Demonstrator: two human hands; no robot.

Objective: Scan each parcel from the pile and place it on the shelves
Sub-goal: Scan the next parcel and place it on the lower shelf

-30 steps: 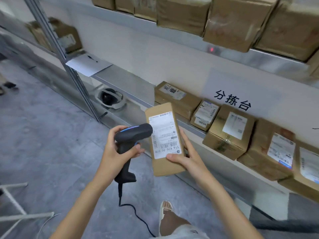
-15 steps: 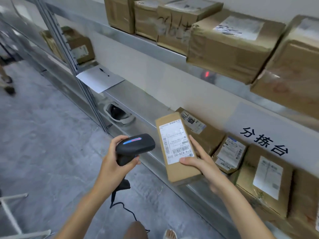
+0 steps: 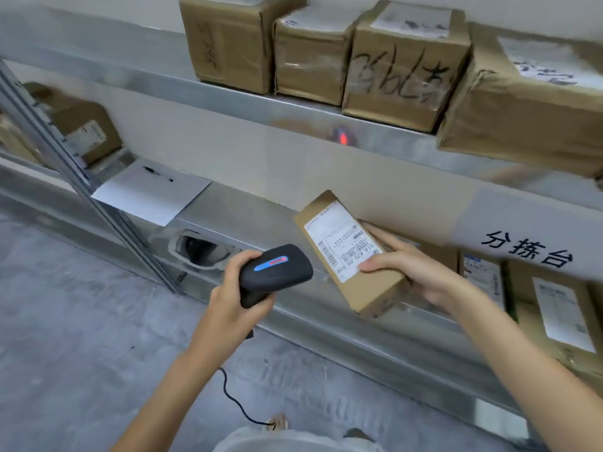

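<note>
**Labelled parcel held beside the scanner, before the shelves**

Head view: a flat, oblong cardboard parcel [image 3: 354, 252] is gripped by the right hand [image 3: 412, 272], thumb pressed on its white shipping label [image 3: 342, 244], where "516 K20-00 028" and barcodes can be read. It is held tilted in the air, in front of the lower shelf [image 3: 235, 210]. A matte black scanner [image 3: 275, 272] (blue and red strip lit on top) is clasped by the left hand [image 3: 233, 300]. Taped brown boxes [image 3: 404, 60], one scrawled in marker, are lined along the metal upper shelf [image 3: 163, 78]. A sign [image 3: 527, 254] reads "分拣台".

Grey concrete floor [image 3: 81, 337], white wall [image 3: 195, 135], slanted metal upright [image 3: 81, 187].
</note>
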